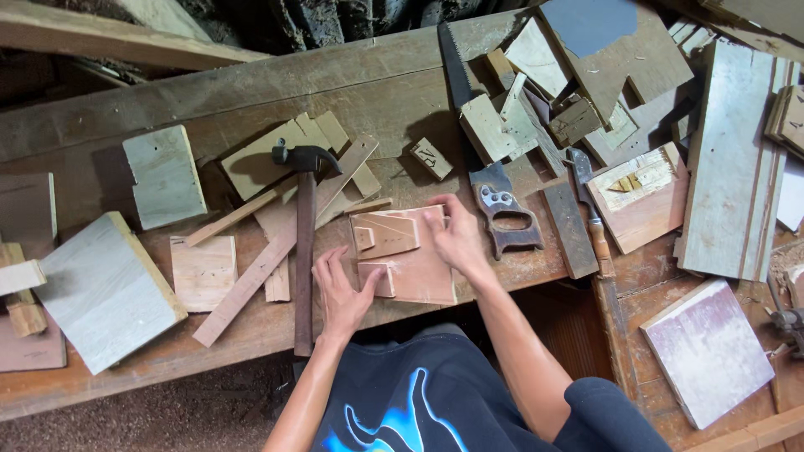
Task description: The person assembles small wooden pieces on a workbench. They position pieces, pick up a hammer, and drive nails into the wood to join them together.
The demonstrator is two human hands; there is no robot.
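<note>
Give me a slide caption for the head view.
Left hand and right hand press cut wooden pieces on a cluttered workbench.

I see no packages, labels, signs or screens anywhere in this view.
</note>
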